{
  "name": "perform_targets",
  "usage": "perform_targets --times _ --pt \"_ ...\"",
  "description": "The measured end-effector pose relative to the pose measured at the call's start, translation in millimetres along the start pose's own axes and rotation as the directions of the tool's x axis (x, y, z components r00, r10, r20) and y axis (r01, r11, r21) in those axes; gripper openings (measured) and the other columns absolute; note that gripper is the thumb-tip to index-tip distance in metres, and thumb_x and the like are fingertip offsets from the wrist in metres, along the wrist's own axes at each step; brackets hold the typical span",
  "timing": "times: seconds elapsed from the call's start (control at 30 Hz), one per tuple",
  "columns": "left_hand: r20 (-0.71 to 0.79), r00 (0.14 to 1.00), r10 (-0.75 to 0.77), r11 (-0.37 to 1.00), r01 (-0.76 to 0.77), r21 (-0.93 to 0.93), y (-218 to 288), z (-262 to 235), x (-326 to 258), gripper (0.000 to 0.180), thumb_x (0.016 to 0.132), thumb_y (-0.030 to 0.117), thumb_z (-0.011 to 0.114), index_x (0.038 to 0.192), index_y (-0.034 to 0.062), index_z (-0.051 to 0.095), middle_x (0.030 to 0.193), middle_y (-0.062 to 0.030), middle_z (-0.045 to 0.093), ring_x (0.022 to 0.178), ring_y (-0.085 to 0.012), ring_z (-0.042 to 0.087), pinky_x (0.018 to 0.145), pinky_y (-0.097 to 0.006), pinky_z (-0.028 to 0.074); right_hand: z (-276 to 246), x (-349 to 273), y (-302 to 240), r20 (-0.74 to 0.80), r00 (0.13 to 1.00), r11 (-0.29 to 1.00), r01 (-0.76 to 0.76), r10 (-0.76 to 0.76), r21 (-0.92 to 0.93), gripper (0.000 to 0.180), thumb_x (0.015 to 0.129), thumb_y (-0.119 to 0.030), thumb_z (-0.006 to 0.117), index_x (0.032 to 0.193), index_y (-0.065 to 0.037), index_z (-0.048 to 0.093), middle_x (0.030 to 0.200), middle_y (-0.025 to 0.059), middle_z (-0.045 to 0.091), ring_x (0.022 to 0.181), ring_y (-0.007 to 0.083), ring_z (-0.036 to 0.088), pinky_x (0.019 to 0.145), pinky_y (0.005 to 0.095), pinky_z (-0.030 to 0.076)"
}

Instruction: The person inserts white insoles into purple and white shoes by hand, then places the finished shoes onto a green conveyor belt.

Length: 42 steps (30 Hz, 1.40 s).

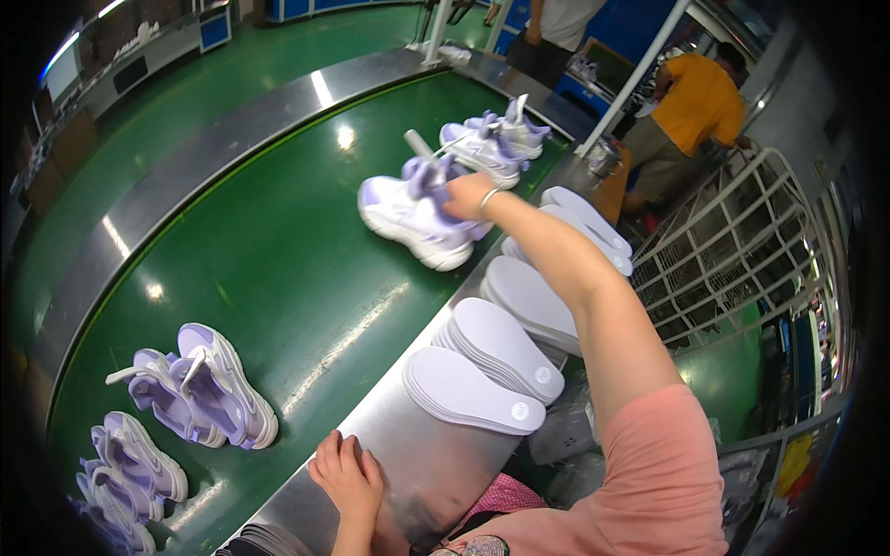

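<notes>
My right hand (468, 195), with a bracelet at the wrist, reaches far over the green conveyor belt (269, 232). Its fingers are closed on a white and lilac sneaker (403, 218) near the belt's right edge; part of the shoe is hidden behind the hand. Just beyond stand more sneakers (482, 153) of the same kind. My left hand (349, 477) lies on the metal ledge (399, 463) with its fingers stretched and nothing in them. Stacks of pale insoles (473, 391) line the ledge between my two hands.
At the near left, a pair of sneakers (204, 389) and further sneakers (130, 473) stand on the belt. Dark flat pieces (264, 540) lie by the near ledge. A white wire rack (732, 232) is at the right. A person in orange (695, 102) bends beyond it; another person (556, 37) stands behind.
</notes>
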<state>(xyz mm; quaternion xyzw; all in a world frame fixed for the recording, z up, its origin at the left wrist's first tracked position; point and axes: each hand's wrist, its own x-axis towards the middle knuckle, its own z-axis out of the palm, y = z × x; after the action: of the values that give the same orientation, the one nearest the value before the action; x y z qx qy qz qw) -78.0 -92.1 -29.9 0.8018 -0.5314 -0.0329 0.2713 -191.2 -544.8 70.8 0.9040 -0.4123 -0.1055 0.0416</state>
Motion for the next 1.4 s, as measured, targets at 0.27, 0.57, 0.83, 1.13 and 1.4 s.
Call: perform_targets --times 0.27,0.57,0.83,1.13,1.4 --pt "-0.139 0.916 -0.375 0.576 0.113 -0.809 54.7 -71.4 4.3 0.068 0.076 0.021 0.055 0.132 0.0050 0.022 0.134 -0.0122 0.028 0.121 -0.0240 0.029 0.091 -0.037 0.029 -82.4 -166.4 -165.8 -0.246 0.843 0.865 0.500 -0.479 0.031 0.019 0.069 -0.024 0.052 0.065 -0.006 0.058 0.065 0.0078 0.058 0.062 0.0241 0.057 0.071 0.0364 0.035" --pt "-0.085 0.927 -0.364 0.795 0.262 -0.546 41.6 -33.6 -90.8 0.084 0.072 0.027 0.066 0.131 -0.0027 0.015 0.134 -0.0269 0.013 0.126 -0.0372 0.013 0.103 -0.042 0.012 12.5 -314.6 -243.6 -0.218 0.808 0.800 0.581 -0.547 0.150 0.021 0.068 -0.028 0.059 0.065 -0.008 0.057 0.064 0.0077 0.055 0.063 0.0222 0.056 0.071 0.0382 0.033" --pt "-0.207 0.915 -0.347 0.778 0.157 -0.608 40.3 -63.2 -75.4 0.040 0.080 0.017 0.056 0.113 -0.0014 0.044 0.106 -0.0176 0.050 0.096 -0.0311 0.047 0.082 -0.037 0.038 12.9 -309.7 -166.1 -0.563 0.777 0.727 0.556 -0.282 0.403 0.025 0.071 -0.025 0.064 0.082 -0.004 0.057 0.082 0.0116 0.058 0.078 0.0293 0.054 0.068 0.0371 0.043" --pt "0.082 0.844 -0.530 0.405 0.336 -0.850 21.0 -60.1 -48.8 0.019 0.084 0.018 0.053 0.082 -0.0015 0.054 0.062 -0.0023 0.053 0.056 -0.0065 0.044 0.049 -0.022 0.037 45.9 -286.3 -137.8 -0.108 0.994 0.981 0.026 -0.005 0.191 0.040 0.069 -0.037 0.066 0.091 -0.006 0.052 0.087 0.0124 0.060 0.084 0.0295 0.057 0.071 0.0430 0.042" --pt "-0.173 0.922 -0.347 0.825 0.212 -0.524 44.4 -53.7 -56.3 0.041 0.072 0.012 0.055 0.108 -0.0036 0.044 0.102 -0.0210 0.051 0.097 -0.0361 0.047 0.084 -0.040 0.038 -30.4 -321.2 -131.3 -0.558 0.823 0.672 0.471 -0.103 0.571 0.014 0.071 -0.017 0.063 0.071 -0.005 0.057 0.078 0.0070 0.055 0.065 0.0250 0.054 0.056 0.0332 0.043"
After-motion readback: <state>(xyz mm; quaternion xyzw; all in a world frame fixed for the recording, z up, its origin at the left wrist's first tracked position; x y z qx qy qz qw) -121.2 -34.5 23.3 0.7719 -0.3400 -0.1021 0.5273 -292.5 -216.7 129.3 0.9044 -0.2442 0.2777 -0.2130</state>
